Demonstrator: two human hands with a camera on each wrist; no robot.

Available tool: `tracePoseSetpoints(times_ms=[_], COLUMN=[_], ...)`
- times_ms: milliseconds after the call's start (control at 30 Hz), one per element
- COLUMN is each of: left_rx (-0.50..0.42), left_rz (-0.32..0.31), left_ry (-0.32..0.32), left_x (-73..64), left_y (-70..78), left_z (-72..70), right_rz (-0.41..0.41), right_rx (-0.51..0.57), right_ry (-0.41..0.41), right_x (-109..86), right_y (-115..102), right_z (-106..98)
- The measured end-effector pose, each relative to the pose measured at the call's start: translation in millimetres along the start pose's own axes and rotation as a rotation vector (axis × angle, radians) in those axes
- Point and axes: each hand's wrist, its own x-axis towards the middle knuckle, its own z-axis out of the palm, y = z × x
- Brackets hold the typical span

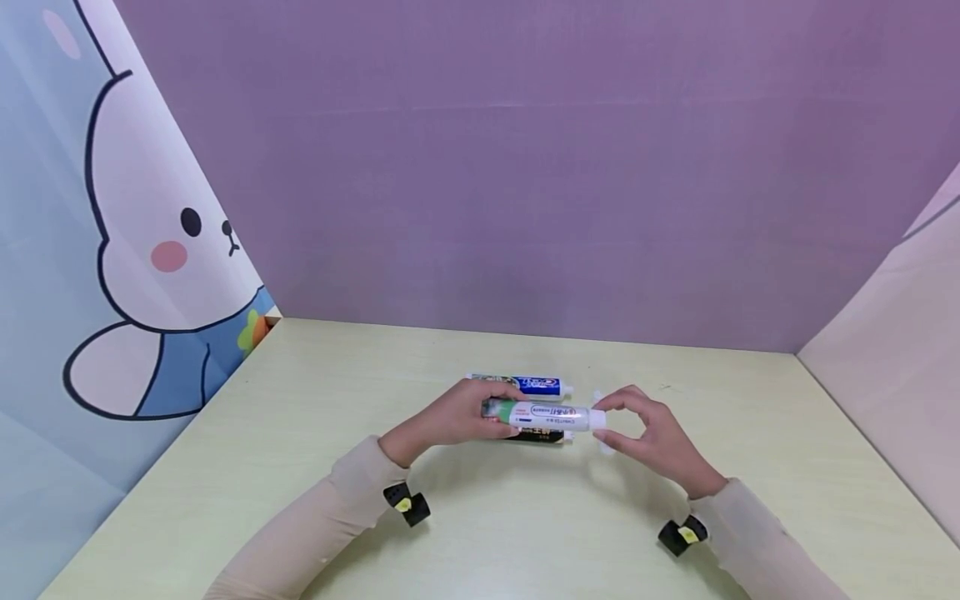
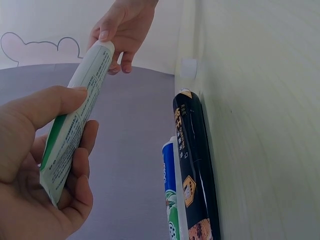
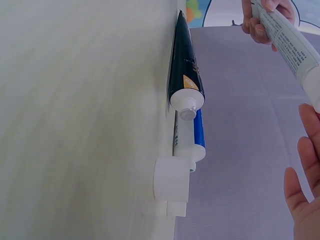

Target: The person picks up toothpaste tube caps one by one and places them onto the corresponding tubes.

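Observation:
My left hand (image 1: pixel 456 414) grips a white and green toothpaste tube (image 1: pixel 551 415) round its flat end, lifted off the table. At the tube's other end, my right hand (image 1: pixel 662 437) pinches the white cap (image 1: pixel 597 419) between thumb and index finger. Beneath the raised tube lies a black toothpaste tube (image 2: pixel 192 155), partly covered in the head view. Behind it is a blue and green toothpaste tube (image 1: pixel 542 385). Both lying tubes show bare nozzles in the right wrist view. A loose white cap (image 3: pixel 171 179) lies near those nozzles, with another white piece (image 3: pixel 176 209) beyond.
The pale wooden table (image 1: pixel 337 367) meets a purple panel (image 1: pixel 525 183) at its back. On the left hangs a cloth (image 1: pixel 172 275) with a cartoon rabbit; a pale cloth (image 1: pixel 900 358) borders the right side.

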Motion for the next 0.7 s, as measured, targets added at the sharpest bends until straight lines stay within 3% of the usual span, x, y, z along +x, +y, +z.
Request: tracePoseSetpoints(times_ms=[200,467,700], left_rx=[0.0,-0.015,-0.016], left_rz=[0.006,0.019,0.019], left_ry=[-0.002,-0.005,-0.009], left_x=[0.0,0.4,0.2], left_y=[-1.6,-2.8,-4.2], left_z=[0.1,0.4,1.2], right_rz=[-0.036,0.004,0.004], right_rx=[-0.005,-0.055,-0.034], right_ry=[0.007,0.002,-0.003], right_x=[-0.5,-0.8,-1.7], right_y=[0.2,-3.4,-1.6], right_z=[1.3,0.5,2.0])
